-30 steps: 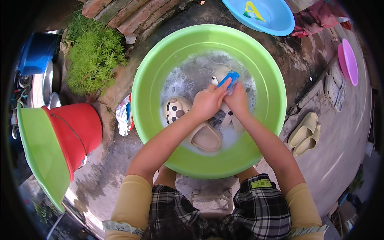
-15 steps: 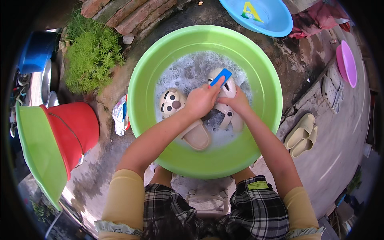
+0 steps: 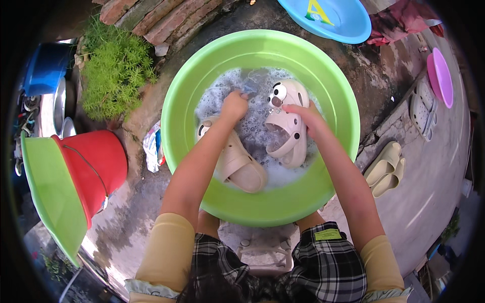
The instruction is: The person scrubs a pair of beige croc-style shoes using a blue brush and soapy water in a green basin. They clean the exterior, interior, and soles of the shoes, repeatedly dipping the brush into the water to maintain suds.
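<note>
A large round green tub (image 3: 257, 209) stands before me with foamy grey water in it. My right hand (image 3: 312, 121) grips a beige clog (image 3: 284, 123) with cartoon eyes and a brown nose, tilted over the suds at the right. My left hand (image 3: 234, 106) is closed at the water's surface, left of that clog. Past its fingers a blue brush (image 3: 249, 89) shows faintly through the foam, mostly under water. A second beige clog (image 3: 240, 159) lies in the tub below my left forearm, which covers part of its face.
A red bucket (image 3: 103, 171) and a green basin (image 3: 50, 187) lie at the left. Beyond the tub is a blue basin (image 3: 348, 25). Pale slippers (image 3: 385, 164), grey clogs (image 3: 423, 111) and a pink basin (image 3: 440, 78) are at the right. A plant (image 3: 118, 70) grows at the far left.
My left hand has moved the brush off the clog, leftward and down into the water. My right hand has turned the clog, so its eyes and nose now show.
</note>
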A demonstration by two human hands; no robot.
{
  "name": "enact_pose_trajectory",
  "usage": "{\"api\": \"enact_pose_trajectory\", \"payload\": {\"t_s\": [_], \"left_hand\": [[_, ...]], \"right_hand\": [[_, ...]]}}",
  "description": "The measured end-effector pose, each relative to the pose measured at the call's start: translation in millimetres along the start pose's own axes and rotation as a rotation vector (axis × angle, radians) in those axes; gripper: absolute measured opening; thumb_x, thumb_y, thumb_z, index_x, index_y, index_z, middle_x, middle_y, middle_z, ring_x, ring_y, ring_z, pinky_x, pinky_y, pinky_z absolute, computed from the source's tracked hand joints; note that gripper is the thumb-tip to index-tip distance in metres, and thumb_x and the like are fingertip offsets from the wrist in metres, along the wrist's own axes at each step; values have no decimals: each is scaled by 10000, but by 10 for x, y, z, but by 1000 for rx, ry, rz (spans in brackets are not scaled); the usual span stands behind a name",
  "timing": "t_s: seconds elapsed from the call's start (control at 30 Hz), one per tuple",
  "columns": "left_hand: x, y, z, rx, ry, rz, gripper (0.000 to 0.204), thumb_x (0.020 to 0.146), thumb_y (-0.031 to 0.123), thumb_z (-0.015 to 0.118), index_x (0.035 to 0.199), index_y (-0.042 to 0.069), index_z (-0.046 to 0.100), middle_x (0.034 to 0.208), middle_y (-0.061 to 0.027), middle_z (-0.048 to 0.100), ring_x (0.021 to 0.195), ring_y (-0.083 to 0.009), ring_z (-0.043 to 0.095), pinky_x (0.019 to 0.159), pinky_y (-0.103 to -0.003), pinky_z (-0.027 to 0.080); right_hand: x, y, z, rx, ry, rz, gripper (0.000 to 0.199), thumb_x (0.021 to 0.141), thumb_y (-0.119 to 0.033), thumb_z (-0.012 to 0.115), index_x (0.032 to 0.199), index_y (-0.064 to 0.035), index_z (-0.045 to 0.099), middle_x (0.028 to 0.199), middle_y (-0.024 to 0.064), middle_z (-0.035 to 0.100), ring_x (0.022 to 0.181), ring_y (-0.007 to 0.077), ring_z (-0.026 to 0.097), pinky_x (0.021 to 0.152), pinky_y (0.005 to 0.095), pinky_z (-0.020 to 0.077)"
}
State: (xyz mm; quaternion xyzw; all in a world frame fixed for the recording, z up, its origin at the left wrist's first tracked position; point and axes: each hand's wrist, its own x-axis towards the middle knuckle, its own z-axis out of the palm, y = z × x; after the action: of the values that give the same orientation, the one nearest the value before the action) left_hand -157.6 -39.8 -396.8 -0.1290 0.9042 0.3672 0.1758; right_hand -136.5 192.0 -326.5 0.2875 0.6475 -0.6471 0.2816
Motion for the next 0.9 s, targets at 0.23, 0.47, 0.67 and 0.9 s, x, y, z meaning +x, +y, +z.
{"api": "enact_pose_trajectory", "payload": {"t_s": [0.23,0.47,0.67,0.9], "left_hand": [[-399,565,-275,-201,26,343,400,957,227,526,1341,121,567,866,-256,658,800,-439,636,747,-475,492],[-1021,1054,-534,-21,-138,670,390,942,193,561,1330,203,600,797,-180,647,755,-358,630,695,-424,491],[-618,720,-685,-23,39,293,406,938,275,557,1334,195,589,925,-182,694,853,-377,664,767,-472,514],[104,-298,-425,149,-87,88,455,947,244,600,1384,130,544,849,-121,691,651,-224,627,636,-356,480]], "right_hand": [[-104,-40,41,39,166,-278,791,577,-3,787,1303,-18,475,1113,143,647,992,256,650,859,379,536],[-179,-49,97,-451,224,-712,793,557,-31,813,1281,-53,490,1108,121,645,996,225,637,832,360,530],[-358,-91,-44,52,88,-447,772,577,19,832,1250,-74,464,1092,118,647,1019,215,639,877,347,514],[-538,-250,-96,322,-158,-558,1006,593,111,789,1453,-110,317,1385,76,494,1269,230,496,1051,399,438]]}}
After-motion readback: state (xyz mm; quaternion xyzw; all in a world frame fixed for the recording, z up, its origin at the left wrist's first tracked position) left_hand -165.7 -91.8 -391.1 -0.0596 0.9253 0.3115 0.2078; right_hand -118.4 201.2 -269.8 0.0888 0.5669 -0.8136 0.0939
